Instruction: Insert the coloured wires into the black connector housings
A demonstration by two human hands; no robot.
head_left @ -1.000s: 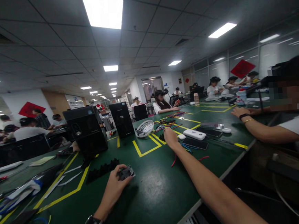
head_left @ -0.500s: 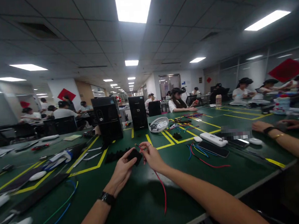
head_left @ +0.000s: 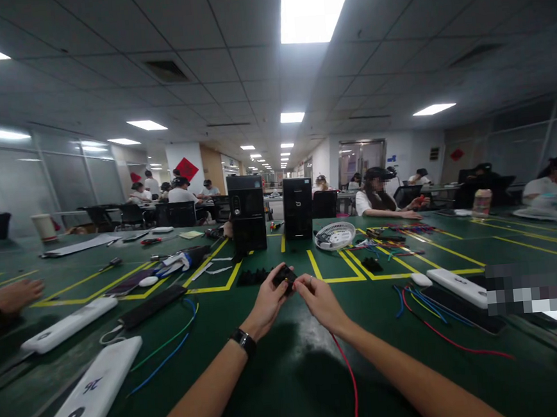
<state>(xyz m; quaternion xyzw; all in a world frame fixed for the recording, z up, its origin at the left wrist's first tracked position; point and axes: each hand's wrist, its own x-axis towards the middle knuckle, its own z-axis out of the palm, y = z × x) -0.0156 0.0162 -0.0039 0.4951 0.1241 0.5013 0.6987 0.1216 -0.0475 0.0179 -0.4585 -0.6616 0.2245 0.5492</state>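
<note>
My left hand (head_left: 267, 306), with a dark watch on its wrist, is wrapped round a small black block-like part (head_left: 284, 276) held above the table. My right hand (head_left: 320, 298) pinches a red wire (head_left: 349, 367) close to the part's right side. The wire's long tail hangs below that hand toward me. Whether the wire's tip is inside the part is too small to tell. Just behind my left hand lies a black toothed strip (head_left: 252, 276), and a similar small black piece (head_left: 372, 265) sits farther right.
Loose red and blue wires (head_left: 437, 331) lie at right beside a dark phone (head_left: 460, 310) and white power bank (head_left: 458, 287). A white device marked 26 (head_left: 90, 393) is near left. Behind stand two black cases (head_left: 248, 217) and a white basket (head_left: 335, 236). Another person's hand (head_left: 18, 293) rests at far left.
My right hand has come from the wires at right to the black part in my left hand, bringing a red wire. The view has swung left.
</note>
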